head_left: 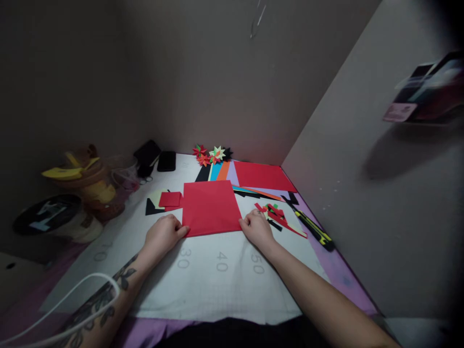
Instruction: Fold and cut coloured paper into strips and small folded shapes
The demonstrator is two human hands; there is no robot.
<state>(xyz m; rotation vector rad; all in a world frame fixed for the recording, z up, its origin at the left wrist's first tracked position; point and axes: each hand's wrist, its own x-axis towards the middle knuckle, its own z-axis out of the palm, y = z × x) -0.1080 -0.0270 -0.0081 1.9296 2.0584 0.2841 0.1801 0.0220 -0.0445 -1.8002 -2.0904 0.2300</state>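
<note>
A red paper sheet lies at the middle of the white mat with printed numbers. My left hand pinches its near left corner, thumb on the paper and fingers curled. At the near right corner my right hand holds the sheet the same way. Small red squares rest on black and pale yellow pieces just left of the sheet. Close beyond my right hand is a pile of red, green and black paper scraps.
Folded paper stars and a larger red sheet lie at the back. A yellow and black cutter is along the right edge. Pots, a lidded tub and a black phone stand or lie left.
</note>
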